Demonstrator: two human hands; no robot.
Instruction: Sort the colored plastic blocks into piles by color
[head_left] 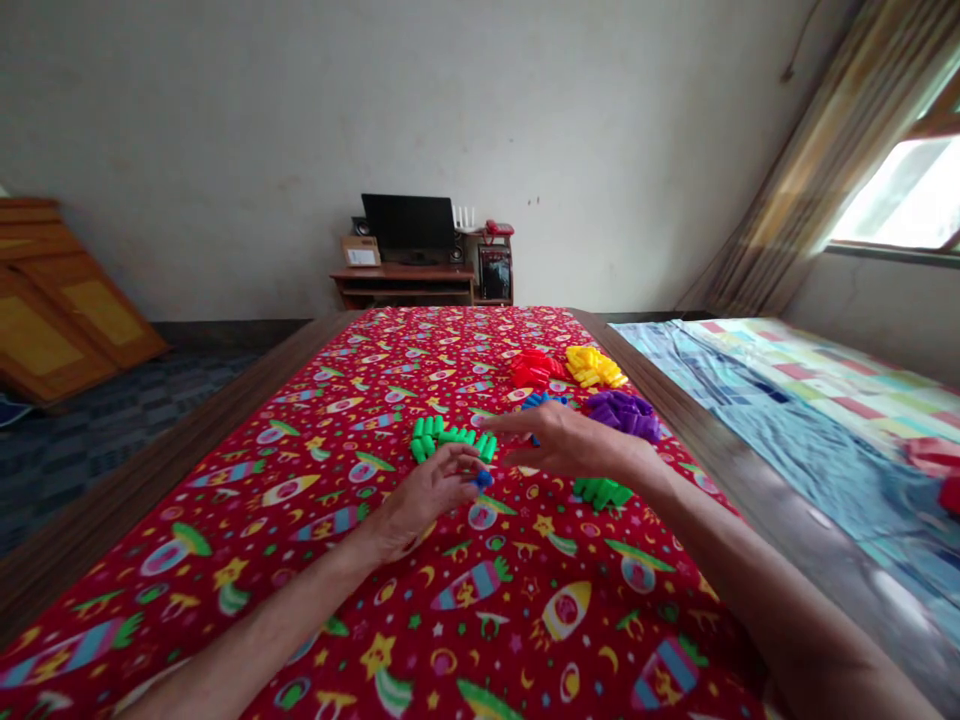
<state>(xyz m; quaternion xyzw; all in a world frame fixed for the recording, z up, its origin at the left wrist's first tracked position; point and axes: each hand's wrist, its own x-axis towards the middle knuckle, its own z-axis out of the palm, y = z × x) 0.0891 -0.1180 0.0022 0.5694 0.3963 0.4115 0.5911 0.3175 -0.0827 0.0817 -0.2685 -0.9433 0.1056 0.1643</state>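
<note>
My left hand (427,500) is over the middle of the cloth, fingers curled around a small blue plastic piece (484,480) that shows at the fingertips. Just beyond it, several short green rod-like plastic pieces (429,430) lie side by side in a group. My right hand (559,435) hovers to the right with its fingers stretched out toward the left; I see nothing in it. Partly hidden behind it is a pile of blue pieces (545,400). A purple pile (624,413) lies beyond the right wrist, and a smaller green pile (602,492) sits under the forearm.
Red pieces (536,368) and yellow pieces (595,366) lie in piles farther back on the red patterned cloth (420,640), which covers a dark wooden table (757,500). Beyond stands a desk (405,275) with a monitor (409,225). A bed (817,420) is at right, a cabinet (75,300) at left.
</note>
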